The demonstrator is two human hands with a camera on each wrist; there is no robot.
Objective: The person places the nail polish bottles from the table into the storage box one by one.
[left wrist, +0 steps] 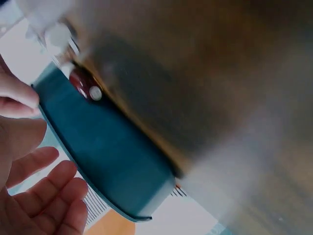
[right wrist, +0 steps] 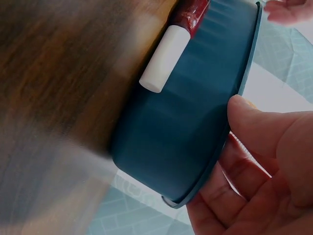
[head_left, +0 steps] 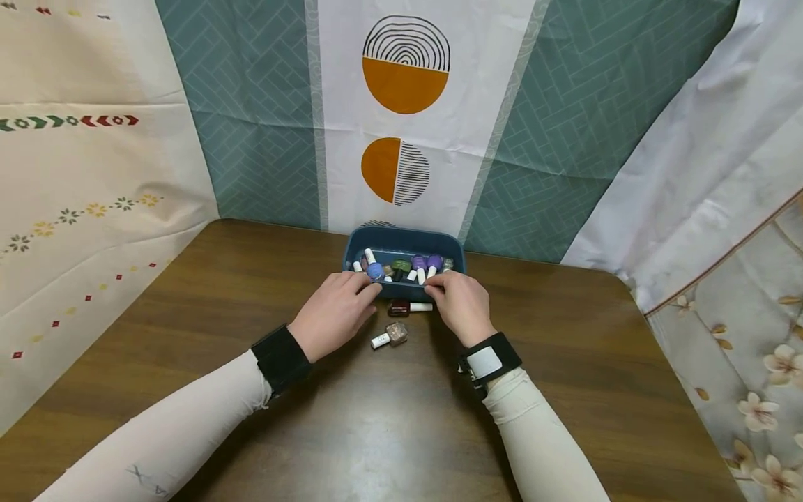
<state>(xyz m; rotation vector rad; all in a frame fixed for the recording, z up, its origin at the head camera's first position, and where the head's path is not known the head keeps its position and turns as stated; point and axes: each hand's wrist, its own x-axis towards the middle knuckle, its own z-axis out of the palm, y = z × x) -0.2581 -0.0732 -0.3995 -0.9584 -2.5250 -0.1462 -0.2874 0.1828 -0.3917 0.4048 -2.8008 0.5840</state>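
Note:
A dark blue plastic bin [head_left: 401,290] stands at the back of the table, with several nail polish bottles inside. At its front right, my right hand [head_left: 463,305] pinches the rim, thumb on the outer side and the other fingers behind it. My left hand [head_left: 335,314] hovers by the front left rim, fingers loosely bent and nothing visible in them. A dark red nail polish bottle [head_left: 399,307] with a white cap lies against the bin's front wall. Closer lies a glittery nail polish bottle [head_left: 397,333], its white cap pointing left.
Inside the bin are a blue bottle [head_left: 375,271], a green bottle [head_left: 401,265] and purple bottles [head_left: 434,261]. Patterned cloth [head_left: 257,125] hangs right behind the wooden table [head_left: 564,335]. Further cloths hang at the left and right sides.

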